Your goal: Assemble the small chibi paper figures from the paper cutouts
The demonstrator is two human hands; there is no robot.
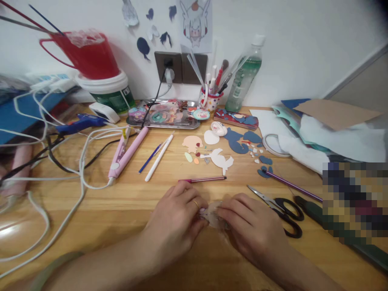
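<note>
The left hand [178, 214] and right hand [256, 222] both pinch a small, pale, translucent piece [214, 219] between them over the brown wooden tabletop [118, 210], where light, even fingertip pressure should avoid creasing.

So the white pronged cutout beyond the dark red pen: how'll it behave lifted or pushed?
Likely light and slightly floppy: the white pronged cutout lies flat and looks sheet-thin. Its narrow tips would probably bend first. Pushed, it should slide, perhaps nudging the small dark red piece at its left.
</note>
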